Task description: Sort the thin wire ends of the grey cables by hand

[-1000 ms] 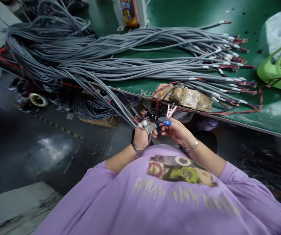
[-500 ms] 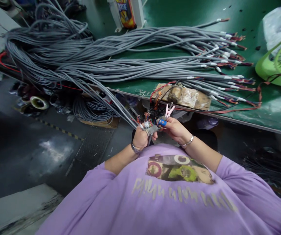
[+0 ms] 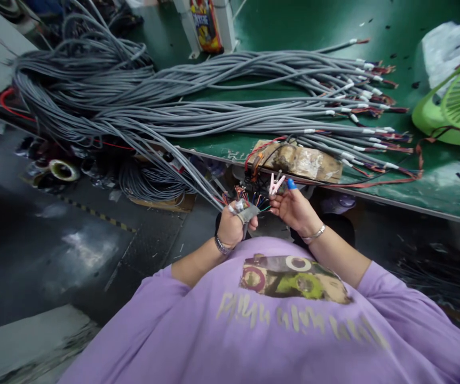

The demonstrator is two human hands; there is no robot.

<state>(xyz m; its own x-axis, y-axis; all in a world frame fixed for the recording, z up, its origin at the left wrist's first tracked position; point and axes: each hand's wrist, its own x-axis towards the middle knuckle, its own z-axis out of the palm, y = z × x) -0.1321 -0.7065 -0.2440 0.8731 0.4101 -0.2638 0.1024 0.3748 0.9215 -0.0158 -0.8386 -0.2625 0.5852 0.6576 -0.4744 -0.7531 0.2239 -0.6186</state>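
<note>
In my left hand (image 3: 231,226) the ends of several grey cables are gripped, fingers closed round them. A grey cable end (image 3: 250,214) crosses over that hand, and thin coloured wires (image 3: 259,200) fan out toward the right. My right hand (image 3: 296,212) is just beside those wire tips, palm turned up, its thumb spread away from the loosely bent fingers. A blue cover (image 3: 291,184) sits on the thumb tip. Close by the right fingers is a pink clothespin (image 3: 277,184); what it clips is unclear.
Long bundles of grey cable (image 3: 214,114) with stripped ends lie across the green bench (image 3: 302,26). A taped cardboard piece (image 3: 308,161) sits at its front edge. A green fan (image 3: 450,106) stands at right. Coiled cable (image 3: 153,181) rests below the bench.
My right hand has drawn away from the wires, slightly rightward, and its thumb has lifted apart from the fingers. The left hand stays in place on the cables.
</note>
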